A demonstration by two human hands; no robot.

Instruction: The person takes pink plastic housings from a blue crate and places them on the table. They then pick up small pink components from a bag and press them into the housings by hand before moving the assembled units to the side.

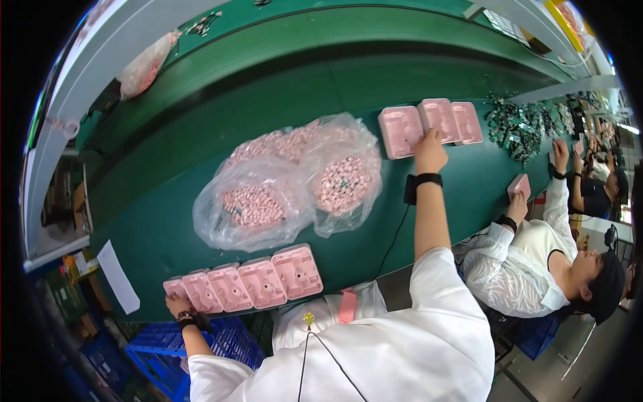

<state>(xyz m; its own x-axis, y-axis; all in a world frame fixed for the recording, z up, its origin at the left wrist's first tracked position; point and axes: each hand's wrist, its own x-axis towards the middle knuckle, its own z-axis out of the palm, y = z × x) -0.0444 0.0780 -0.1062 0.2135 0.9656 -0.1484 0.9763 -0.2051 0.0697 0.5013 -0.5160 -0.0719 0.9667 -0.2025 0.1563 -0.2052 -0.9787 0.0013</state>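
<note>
A row of several pink plastic housings (264, 284), open side up, runs along the near left edge of the table. At its left end my left hand (179, 306) has its fingers closed on the leftmost pink plastic housing (175, 287). My right arm stretches forward to a far group of stacked pink housings. There my right hand (431, 154) grips the near corner of the left pink plastic housing (400, 132) with bent fingers. Two more housings, a middle one (439, 112) and a right one (467, 122), stand beside it.
Clear plastic bags (268, 175) of small pink parts lie mid-table. A heap of dark green parts (516, 130) spreads at the far right. On my right a co-worker (536, 258) holds a pink housing (520, 185). A white paper (118, 276) and a blue crate (161, 355) are on my left.
</note>
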